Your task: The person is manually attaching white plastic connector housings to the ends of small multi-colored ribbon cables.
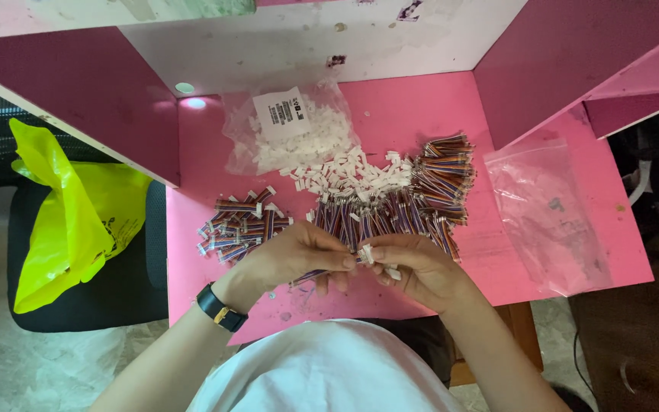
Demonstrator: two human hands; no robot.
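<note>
My left hand point(299, 255) pinches a short multicoloured ribbon wire point(313, 275) near the front of the pink table point(390, 114). My right hand point(413, 267) holds a small white plastic connector point(366, 254) against the wire's end; the fingertips of both hands meet there. A small stack of wires with white connectors fitted point(239, 225) lies left of my left hand. A large heap of bare wires point(413, 198) spreads behind my hands. Loose white connectors point(345, 174) spill from a clear bag point(287, 133) at the back.
An empty clear plastic bag point(547, 214) lies on the right of the table. Dark pink partition walls point(78, 99) flank the table on both sides. A yellow plastic bag point(70, 217) rests on a black chair at the left. A black watch sits on my left wrist.
</note>
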